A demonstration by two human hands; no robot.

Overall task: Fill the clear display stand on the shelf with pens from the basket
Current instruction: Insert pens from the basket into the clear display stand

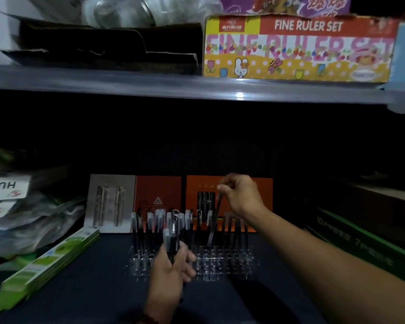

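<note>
While left hand (pixel 171 270) grips pen bundle (pixel 171 238) before display stand (pixel 220 265), right hand (pixel 241 195) pinches single pen (pixel 214 220), tip over stand's middle.

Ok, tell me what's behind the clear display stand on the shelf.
A grey-and-orange pen box and an orange box stand upright behind the clear display stand. The racked pens and the right hand cover parts of them; further back is too dark to tell.

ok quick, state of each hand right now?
Left hand: grips a bunch of pens.
Right hand: pinches a single pen, tip down at the clear display stand.
</note>
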